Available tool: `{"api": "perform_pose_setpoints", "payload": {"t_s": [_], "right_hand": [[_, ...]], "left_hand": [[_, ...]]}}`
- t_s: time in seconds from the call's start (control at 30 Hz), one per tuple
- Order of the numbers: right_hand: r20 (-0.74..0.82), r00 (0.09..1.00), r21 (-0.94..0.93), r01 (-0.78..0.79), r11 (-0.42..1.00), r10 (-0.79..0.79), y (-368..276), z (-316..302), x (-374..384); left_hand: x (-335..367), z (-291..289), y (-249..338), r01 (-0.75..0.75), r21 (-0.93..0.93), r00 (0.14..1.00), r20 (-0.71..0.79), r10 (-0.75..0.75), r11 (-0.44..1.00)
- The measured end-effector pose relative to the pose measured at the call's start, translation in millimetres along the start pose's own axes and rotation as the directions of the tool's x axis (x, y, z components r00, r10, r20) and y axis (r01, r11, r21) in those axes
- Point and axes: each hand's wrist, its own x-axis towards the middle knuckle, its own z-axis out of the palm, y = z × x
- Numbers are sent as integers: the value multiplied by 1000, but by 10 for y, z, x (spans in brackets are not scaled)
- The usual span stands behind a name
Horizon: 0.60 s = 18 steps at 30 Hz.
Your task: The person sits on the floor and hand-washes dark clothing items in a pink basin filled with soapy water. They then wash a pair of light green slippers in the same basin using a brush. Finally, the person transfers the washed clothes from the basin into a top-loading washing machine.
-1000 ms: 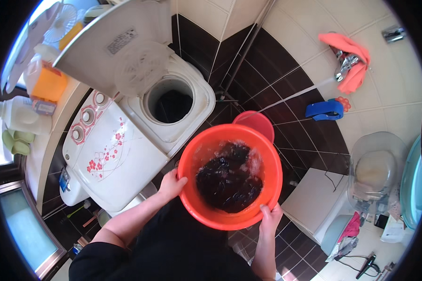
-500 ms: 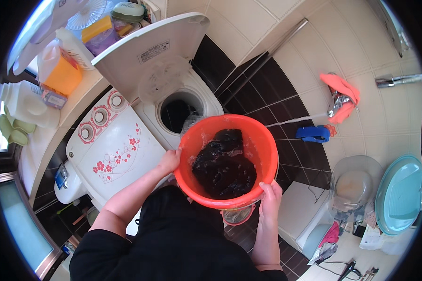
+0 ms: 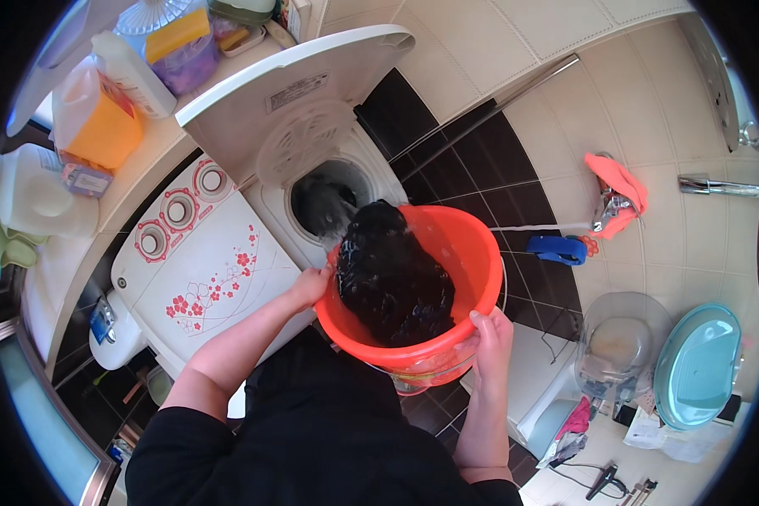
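Between my hands is a red bucket (image 3: 472, 253), tilted toward the round spinner opening (image 3: 329, 198) of a white twin-tub washing machine (image 3: 219, 278). My left hand (image 3: 314, 285) grips the bucket's left rim. On the near right side, my right hand (image 3: 491, 331) is closed around the rim, thumb on top. Inside lies a wet, dark heap of cloth (image 3: 396, 282), its upper end at the lip beside the opening. Water spills from the lip into the tub. The machine's lid (image 3: 295, 76) stands raised, with a clear inner cover (image 3: 304, 148) flipped up.
Bottles and an orange detergent jug (image 3: 101, 118) line the ledge at the left. A tap with a pink cloth (image 3: 620, 181) juts from the right wall, a thin stream running from it. Blue basins (image 3: 696, 367) and a white cabinet (image 3: 523, 379) stand at the right.
The bucket has tipped further toward the spinner opening, and the dark cloth has slid up to its lip. More water now pours into the tub. Both hands keep their hold.
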Motion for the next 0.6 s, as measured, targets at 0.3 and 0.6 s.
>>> {"api": "perform_pose_setpoints", "payload": {"t_s": [0.3,0.6], "right_hand": [[40,999,-40,4,999,-2,-188,143,130],[96,995,-133,-18,991,31,-321,216,256]], "left_hand": [[210,-44,-107,38,10,997,71,-39,999],[329,-58,-175,79,-23,983,166,-74,997]]}}
